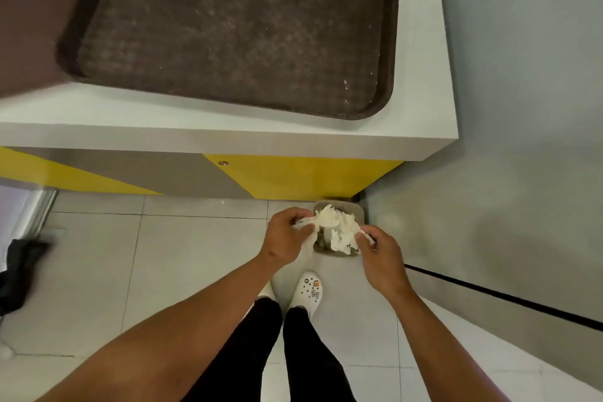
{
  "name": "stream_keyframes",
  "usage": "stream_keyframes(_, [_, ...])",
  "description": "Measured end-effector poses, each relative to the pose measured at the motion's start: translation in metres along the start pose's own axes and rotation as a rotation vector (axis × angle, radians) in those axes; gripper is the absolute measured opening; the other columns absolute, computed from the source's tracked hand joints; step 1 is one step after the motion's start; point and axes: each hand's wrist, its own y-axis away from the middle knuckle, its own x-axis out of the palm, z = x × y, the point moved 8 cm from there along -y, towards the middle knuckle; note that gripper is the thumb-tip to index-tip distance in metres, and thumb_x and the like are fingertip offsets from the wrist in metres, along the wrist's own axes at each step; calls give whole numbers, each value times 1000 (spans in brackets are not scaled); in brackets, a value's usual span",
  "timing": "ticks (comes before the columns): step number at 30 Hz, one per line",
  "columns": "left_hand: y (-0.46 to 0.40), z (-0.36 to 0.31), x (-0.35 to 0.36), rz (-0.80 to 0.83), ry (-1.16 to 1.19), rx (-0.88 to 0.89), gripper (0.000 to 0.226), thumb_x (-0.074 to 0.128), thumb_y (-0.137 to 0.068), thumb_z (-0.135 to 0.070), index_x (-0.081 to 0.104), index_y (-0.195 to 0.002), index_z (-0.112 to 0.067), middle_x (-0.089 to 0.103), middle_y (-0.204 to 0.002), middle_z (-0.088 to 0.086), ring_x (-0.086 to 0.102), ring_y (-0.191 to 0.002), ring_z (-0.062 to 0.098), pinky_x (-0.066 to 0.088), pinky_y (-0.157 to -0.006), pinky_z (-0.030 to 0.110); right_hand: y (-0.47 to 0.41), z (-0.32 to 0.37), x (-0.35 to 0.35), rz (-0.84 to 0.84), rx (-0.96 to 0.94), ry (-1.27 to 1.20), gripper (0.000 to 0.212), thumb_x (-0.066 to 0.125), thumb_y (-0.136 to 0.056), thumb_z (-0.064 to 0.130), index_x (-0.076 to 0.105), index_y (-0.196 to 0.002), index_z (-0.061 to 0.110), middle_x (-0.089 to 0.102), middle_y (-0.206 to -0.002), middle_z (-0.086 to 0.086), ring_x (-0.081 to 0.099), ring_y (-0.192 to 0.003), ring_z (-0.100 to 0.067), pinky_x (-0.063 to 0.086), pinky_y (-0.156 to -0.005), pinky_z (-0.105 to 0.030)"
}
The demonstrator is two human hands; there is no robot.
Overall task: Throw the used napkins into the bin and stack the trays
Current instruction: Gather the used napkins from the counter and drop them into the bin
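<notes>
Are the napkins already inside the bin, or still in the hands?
Still in the hands: left hand and right hand hold the napkins over the bin.

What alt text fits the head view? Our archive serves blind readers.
Both hands, left and right, hold crumpled white napkins over a small bin on the tiled floor. Above, an empty brown tray sits on a white counter; white clogs show below.

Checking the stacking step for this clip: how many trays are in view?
1. A brown tray lies on the white counter, its far end cut off by the frame. A dark brown shape at the upper left edge could be another; I cannot tell.
</notes>
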Motion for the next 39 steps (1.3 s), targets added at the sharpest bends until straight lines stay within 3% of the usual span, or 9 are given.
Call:
stream_keyframes(5, [-51, 57, 43, -4, -65, -41, 26, 75, -83, -2, 69, -90, -26, 63, -80, -9, 59, -76, 11, 50, -71, 25, -45, -57, 18, -76, 53, 75, 22, 55, -101, 19, 71, -113, 10, 72, -104, -4, 64, -89, -11, 42, -65, -5])
stream_keyframes(10, [-98, 95, 89, 56, -109, -57, 23, 76, -81, -4, 72, -95, -22, 61, -83, -6, 58, -81, 14, 54, -81, 36, -87, -100, 32, -111, 80, 102, 25, 55, -100, 20, 70, -117, 9, 71, -114, -6, 65, -101, -20, 46, -80, -25])
stream_keyframes(15, [-115, 113, 115, 226, -208, -43, 29, 78, -78, -18, 70, -94, -40, 69, -123, 2, 65, -112, 19, 53, -100, 39, -114, -133, 41, -45, 136, 188, 41, 54, -100, 37, 60, -137, 20, 65, -131, -6, 63, -117, -24, 54, -96, -39])
stream_keyframes(18, [-112, 106, 103, 247, -253, -56, 29, 76, -83, -15, 72, -110, -26, 65, -130, 0, 60, -116, 12, 45, -98, 19, -115, -123, 41, -35, 120, 220, 40, 53, -100, 37, 60, -136, 19, 65, -131, -7, 62, -119, -27, 52, -98, -40])
stream_keyframes(20, [-105, 96, 87, 245, -253, -49, 30, 77, -84, -14, 72, -113, -21, 65, -129, -3, 58, -117, 9, 39, -94, 11, -107, -100, 41, 3, 94, 193, 38, 57, -100, 31, 61, -136, 16, 63, -135, -6, 60, -123, -24, 49, -101, -35])
stream_keyframes(24, [-78, 45, 46, 264, -247, 6, 30, 77, -87, -19, 71, -115, -24, 64, -127, -11, 55, -124, 9, 42, -103, 22, -79, -37, 35, 114, 30, 115, 32, 66, -96, 27, 67, -128, 25, 66, -132, 1, 64, -117, -17, 52, -101, -35])
stream_keyframes(29, [-20, -48, -15, 289, -231, 145, 24, 72, -92, -22, 68, -115, -27, 63, -122, -15, 55, -118, 4, 46, -93, 19, -17, 81, 15, 244, -110, 144, 26, 67, -96, 27, 67, -122, 29, 67, -112, 11, 66, -89, -1, 50, -73, -12])
stream_keyframes(33, [28, -110, -71, 186, -264, 289, 27, 70, -93, -26, 67, -120, -27, 64, -125, -11, 56, -117, 0, 48, -94, 18, 37, 184, 6, 258, -261, 138, 27, 66, -97, 27, 66, -124, 29, 69, -112, 14, 69, -95, -5, 56, -87, -27])
stream_keyframes(39, [79, -169, -162, 99, -258, 394, 26, 70, -94, -24, 67, -119, -30, 65, -121, -15, 58, -115, 0, 50, -94, 20, 90, 321, 16, 291, -514, 196, 28, 65, -97, 28, 67, -125, 32, 69, -108, 15, 66, -93, -3, 53, -85, -22])
